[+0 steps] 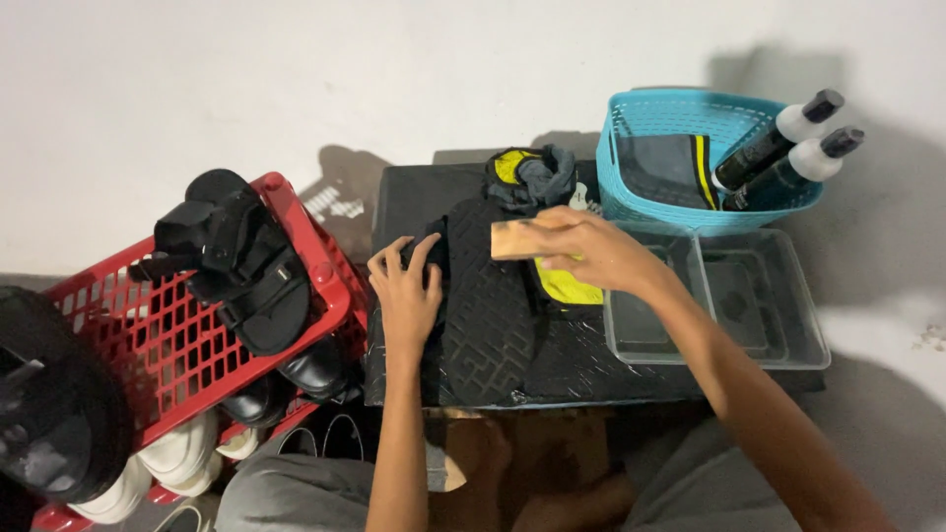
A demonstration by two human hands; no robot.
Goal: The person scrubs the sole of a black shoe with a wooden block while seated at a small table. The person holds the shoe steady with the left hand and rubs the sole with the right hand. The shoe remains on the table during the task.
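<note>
- We are pressing our left hand (pixel 406 296) flat on the edge of the black rubber sandal with the maze-patterned sole (pixel 488 305), sole up on the dark desk (pixel 591 369), pinning it so it cannot slide.
- Our right hand (pixel 591 254) is closing its grip around a wooden-backed brush (pixel 517 239), bristles down over the sole, just right of the pinning hand.
- Beyond the grip, the turquoise plastic basket (pixel 631 197) is holding two dark bottles (pixel 778 148) upright within reach; a clear plastic tray (pixel 759 305) sits beside our wrist.
</note>
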